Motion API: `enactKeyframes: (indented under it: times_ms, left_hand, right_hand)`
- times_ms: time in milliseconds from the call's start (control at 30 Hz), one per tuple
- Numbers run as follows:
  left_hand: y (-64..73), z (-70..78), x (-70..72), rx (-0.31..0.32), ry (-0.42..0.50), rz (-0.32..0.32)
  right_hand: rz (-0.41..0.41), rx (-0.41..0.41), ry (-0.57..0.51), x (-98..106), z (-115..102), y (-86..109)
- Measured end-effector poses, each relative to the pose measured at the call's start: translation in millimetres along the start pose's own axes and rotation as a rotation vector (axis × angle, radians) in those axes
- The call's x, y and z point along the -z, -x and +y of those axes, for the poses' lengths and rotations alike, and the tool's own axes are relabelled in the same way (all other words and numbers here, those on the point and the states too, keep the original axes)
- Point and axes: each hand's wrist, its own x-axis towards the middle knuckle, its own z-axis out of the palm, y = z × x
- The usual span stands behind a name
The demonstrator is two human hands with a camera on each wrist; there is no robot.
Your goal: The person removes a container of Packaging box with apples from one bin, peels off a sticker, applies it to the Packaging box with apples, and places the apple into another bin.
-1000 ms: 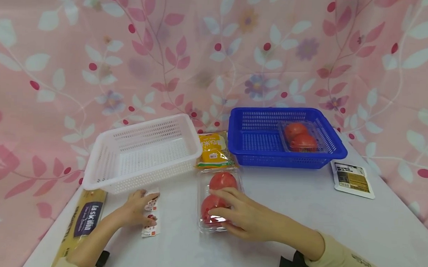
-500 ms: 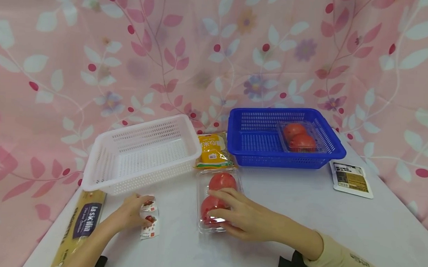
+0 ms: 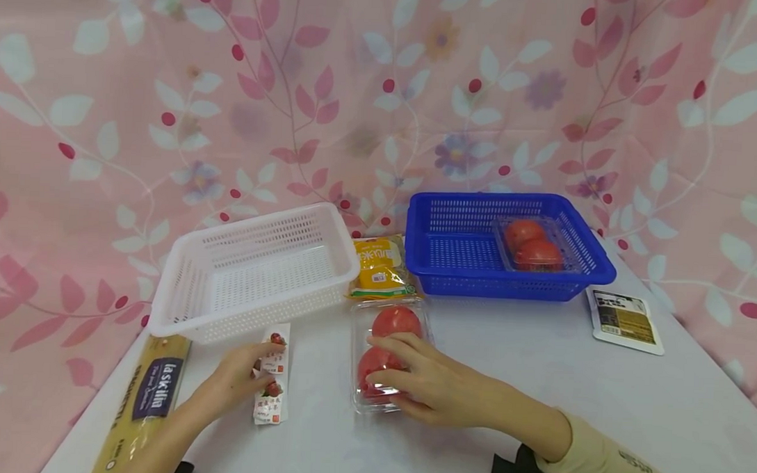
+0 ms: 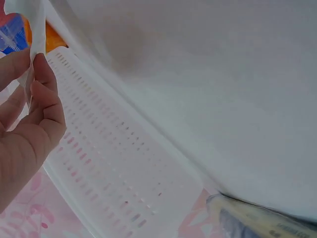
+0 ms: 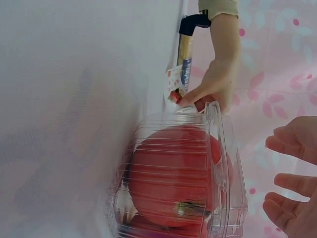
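Note:
In the head view my left hand (image 3: 232,383) pinches a white strip of two joined sachets (image 3: 271,405) with red fruit prints. The left wrist view shows the strip (image 4: 37,29) edge-on between thumb and fingertips, raised off the table. My right hand (image 3: 442,381) is over a clear plastic box (image 3: 359,396) of two tomatoes (image 3: 377,365). In the right wrist view its fingers (image 5: 290,183) are parted and loosely bent beside the box's lid, with a gap between and nothing held.
A white basket (image 3: 256,323) stands behind my left hand, with a spaghetti pack (image 3: 154,389) at its left. A yellow bag (image 3: 380,268) lies between it and a blue basket (image 3: 496,286) holding another tomato box (image 3: 534,249). A flat pouch (image 3: 626,320) lies far right.
My left hand has closed its fingers on the sachet strip and lifted it, so more of its printed face shows. The right hand has hardly moved.

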Motion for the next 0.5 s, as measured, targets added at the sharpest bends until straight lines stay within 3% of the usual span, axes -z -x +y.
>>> enactKeyframes:
  times_ms: [233,500]
  left_hand:
    - [-4.5,23.9,4.9,-0.176,0.027,0.034]
    - [-6.1,61.5,14.0,-0.256,0.109,0.099]
  right_hand:
    - [-0.012,-0.039,0.008,3,-2,-1.4]
    - [0.034,-0.077,0.049,7,-3,-4.8]
